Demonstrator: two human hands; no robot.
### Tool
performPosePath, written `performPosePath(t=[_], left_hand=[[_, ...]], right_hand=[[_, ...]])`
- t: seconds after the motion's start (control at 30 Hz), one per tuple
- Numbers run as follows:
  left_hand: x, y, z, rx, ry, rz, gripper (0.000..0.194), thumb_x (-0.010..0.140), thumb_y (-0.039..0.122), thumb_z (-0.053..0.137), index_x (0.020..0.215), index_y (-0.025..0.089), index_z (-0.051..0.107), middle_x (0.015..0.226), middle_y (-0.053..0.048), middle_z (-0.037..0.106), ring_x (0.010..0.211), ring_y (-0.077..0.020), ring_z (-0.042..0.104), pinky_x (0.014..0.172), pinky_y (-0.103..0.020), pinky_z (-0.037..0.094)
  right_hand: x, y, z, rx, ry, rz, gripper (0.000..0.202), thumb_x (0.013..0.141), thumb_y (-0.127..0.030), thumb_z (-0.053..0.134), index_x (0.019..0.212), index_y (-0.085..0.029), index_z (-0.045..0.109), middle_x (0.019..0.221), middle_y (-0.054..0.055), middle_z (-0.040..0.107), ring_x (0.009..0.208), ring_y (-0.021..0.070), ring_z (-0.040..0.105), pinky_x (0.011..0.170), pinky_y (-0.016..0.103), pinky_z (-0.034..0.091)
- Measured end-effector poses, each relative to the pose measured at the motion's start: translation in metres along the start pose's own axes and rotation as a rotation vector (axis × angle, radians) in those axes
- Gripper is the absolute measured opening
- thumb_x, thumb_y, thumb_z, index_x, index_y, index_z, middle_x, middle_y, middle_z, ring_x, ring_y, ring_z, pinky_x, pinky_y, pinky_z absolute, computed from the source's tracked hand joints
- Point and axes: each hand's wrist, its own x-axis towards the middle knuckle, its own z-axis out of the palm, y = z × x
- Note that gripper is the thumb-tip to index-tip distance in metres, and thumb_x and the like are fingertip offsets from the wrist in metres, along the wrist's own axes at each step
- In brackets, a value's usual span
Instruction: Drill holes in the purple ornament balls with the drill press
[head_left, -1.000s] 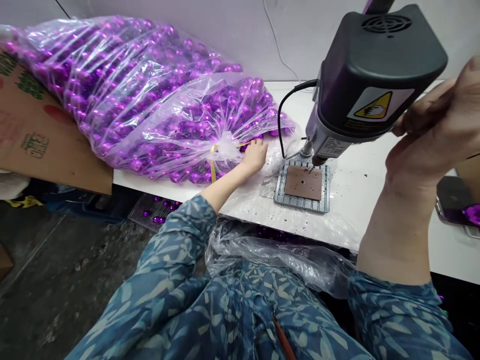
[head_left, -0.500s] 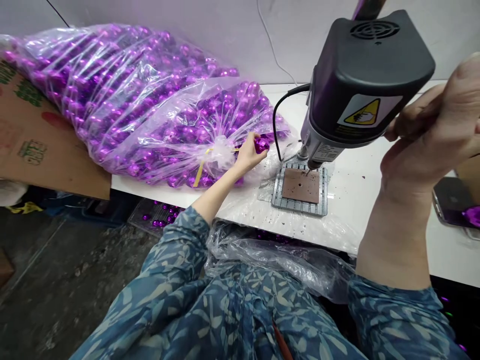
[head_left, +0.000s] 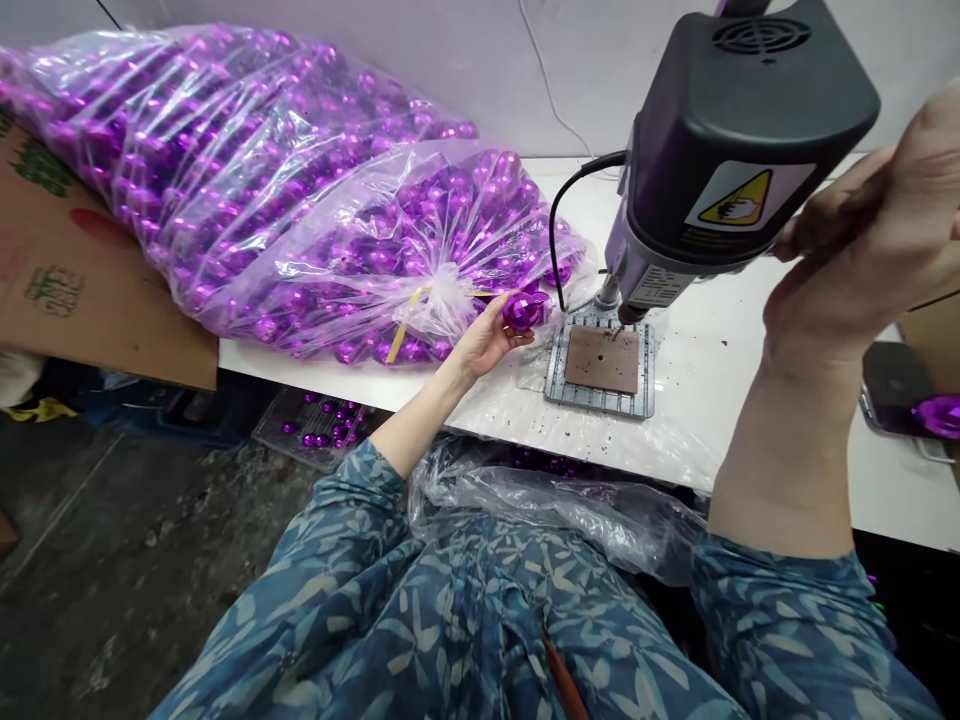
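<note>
A shiny purple faceted ball [head_left: 521,311] is held in the fingers of my left hand [head_left: 486,342], beside the knotted neck of a big clear bag [head_left: 315,210] full of similar balls. To the right stands a small drill press [head_left: 739,150] with a dark motor housing and a yellow warning label. Below its chuck, a brown square plate [head_left: 602,372] with a small hole lies on the grey slotted base [head_left: 559,385]. My right hand [head_left: 862,240] is closed at the right side of the drill press; what its fingers grip is hidden.
A phone [head_left: 892,372] lies on the white table [head_left: 697,400] at the right, with another purple ball [head_left: 939,415] by it. A cardboard box [head_left: 97,270] stands at left. Below the table edge is a tray [head_left: 300,445] with several balls, and clear plastic [head_left: 555,510] near my lap.
My left hand has turned palm up and shifted slightly down, bringing the purple ball into fuller view away from the bag. My right hand stays by the drill press. The view has shifted slightly.
</note>
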Motion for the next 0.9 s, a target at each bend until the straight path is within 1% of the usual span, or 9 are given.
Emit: performPosePath(t=[0.1,0.17,0.23,0.33,0.5,0.6,0.7,0.8,0.9], left_hand=[[0.001,-0.004,0.002,0.014,0.021,0.036,0.032,0.101,0.033,0.088,0.129,0.028,0.073,0.102,0.004,0.085,0.076,-0.0121,0.076,0.084,-0.028,0.064],[0.0,-0.006,0.002,0.01,0.026,0.017,0.027,0.101,0.033,0.088,0.123,0.024,0.074,0.097,0.003,0.084,0.075,-0.0123,0.075,0.083,-0.027,0.063],[-0.001,-0.007,0.002,0.007,0.009,-0.031,0.023,0.103,0.037,0.085,0.116,0.02,0.076,0.094,-0.001,0.085,0.075,-0.0139,0.075,0.084,-0.029,0.063],[-0.004,-0.011,0.003,-0.007,-0.044,-0.089,0.027,0.106,0.042,0.081,0.114,0.017,0.078,0.098,-0.007,0.088,0.079,-0.0161,0.076,0.088,-0.033,0.064],[-0.013,-0.026,0.009,-0.009,-0.135,-0.101,0.035,0.097,0.046,0.094,0.116,0.019,0.081,0.108,-0.008,0.088,0.095,-0.0199,0.081,0.096,-0.037,0.065],[-0.011,-0.039,0.015,0.05,-0.19,-0.059,0.049,0.087,0.045,0.105,0.121,0.02,0.081,0.113,-0.007,0.088,0.098,-0.0189,0.081,0.096,-0.036,0.065],[-0.001,-0.053,0.022,0.146,-0.205,0.035,0.056,0.08,0.046,0.11,0.121,0.02,0.081,0.119,-0.008,0.088,0.107,-0.0207,0.081,0.098,-0.036,0.064],[0.014,-0.063,0.031,0.266,-0.203,0.129,0.054,0.082,0.042,0.108,0.125,0.022,0.082,0.126,-0.009,0.088,0.119,-0.0242,0.08,0.113,-0.04,0.062],[0.024,-0.069,0.04,0.358,-0.19,0.162,0.049,0.087,0.035,0.102,0.13,0.022,0.082,0.131,-0.009,0.087,0.127,-0.0259,0.079,0.124,-0.044,0.057]], right_hand=[[-0.001,-0.002,0.001,0.086,-0.031,-0.086,0.074,0.092,-0.078,0.08,0.07,-0.023,0.035,0.053,-0.007,0.033,0.043,0.0056,0.034,0.045,0.028,0.031],[-0.001,-0.003,0.002,0.113,-0.048,-0.109,0.071,0.095,-0.073,0.08,0.071,-0.022,0.035,0.053,-0.008,0.034,0.043,0.0046,0.035,0.045,0.026,0.03],[-0.001,-0.005,0.003,0.121,-0.043,-0.115,0.073,0.092,-0.076,0.079,0.07,-0.022,0.035,0.052,-0.008,0.034,0.043,0.0047,0.035,0.045,0.027,0.028],[-0.002,-0.01,0.006,0.132,-0.031,-0.107,0.078,0.082,-0.082,0.08,0.068,-0.023,0.032,0.051,-0.008,0.034,0.042,0.0054,0.033,0.044,0.029,0.025],[-0.004,-0.015,0.01,0.136,-0.006,-0.078,0.079,0.076,-0.083,0.079,0.067,-0.023,0.028,0.049,-0.008,0.029,0.041,0.0036,0.029,0.042,0.029,0.021],[-0.004,-0.013,0.01,0.113,-0.009,-0.091,0.08,0.079,-0.083,0.075,0.069,-0.022,0.025,0.051,-0.008,0.024,0.041,0.0019,0.028,0.041,0.026,0.021],[-0.005,-0.012,0.009,0.074,-0.011,-0.086,0.078,0.08,-0.084,0.072,0.071,-0.021,0.026,0.053,-0.008,0.025,0.042,0.0014,0.028,0.04,0.024,0.024],[-0.006,-0.013,0.009,0.068,0.011,-0.054,0.079,0.076,-0.089,0.068,0.071,-0.022,0.027,0.053,-0.009,0.025,0.043,0.0022,0.029,0.04,0.024,0.024],[-0.007,-0.013,0.01,0.059,0.017,-0.049,0.081,0.073,-0.094,0.064,0.072,-0.022,0.026,0.054,-0.009,0.027,0.043,0.0026,0.03,0.04,0.025,0.025]])
